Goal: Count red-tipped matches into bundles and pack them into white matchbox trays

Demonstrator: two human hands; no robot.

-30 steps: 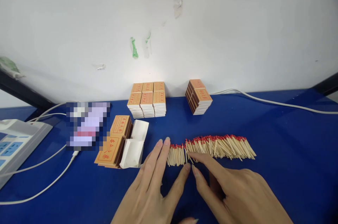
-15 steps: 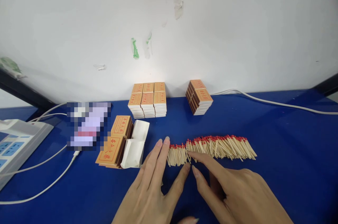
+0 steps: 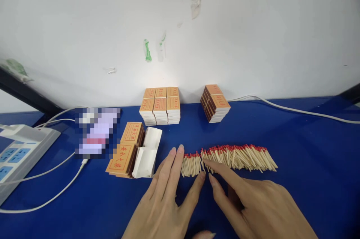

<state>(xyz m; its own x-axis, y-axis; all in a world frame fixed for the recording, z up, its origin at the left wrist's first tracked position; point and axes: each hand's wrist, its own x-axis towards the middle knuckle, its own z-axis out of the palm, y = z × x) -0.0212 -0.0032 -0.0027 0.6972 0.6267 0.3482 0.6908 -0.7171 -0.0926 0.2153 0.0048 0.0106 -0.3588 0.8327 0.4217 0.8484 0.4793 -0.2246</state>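
Note:
A long row of wooden matches (image 3: 239, 157) with red heads lies on the blue table. My left hand (image 3: 163, 201) is spread at the row's left end. Two of its fingertips rest beside the leftmost matches, and another finger reaches to the right side of this small group (image 3: 192, 165). My right hand (image 3: 253, 199) has its index fingertip at the narrow break between that group and the longer pile. Its thumb is apart from the index finger, near my left hand's fingertip. The remaining right fingers are curled underneath and partly hidden.
Orange matchbox sleeves (image 3: 122, 159) and white inner trays (image 3: 144, 162) lie left of my hands. Stacked matchboxes (image 3: 160, 105) and a smaller matchbox stack (image 3: 215, 103) stand by the wall. A blurred phone (image 3: 101, 130), charging cable (image 3: 67, 190) and power strip (image 3: 33, 156) are at left.
The whole view has shifted slightly, so everything appears a little further right. My hands keep nearly the same pose around the small group of matches.

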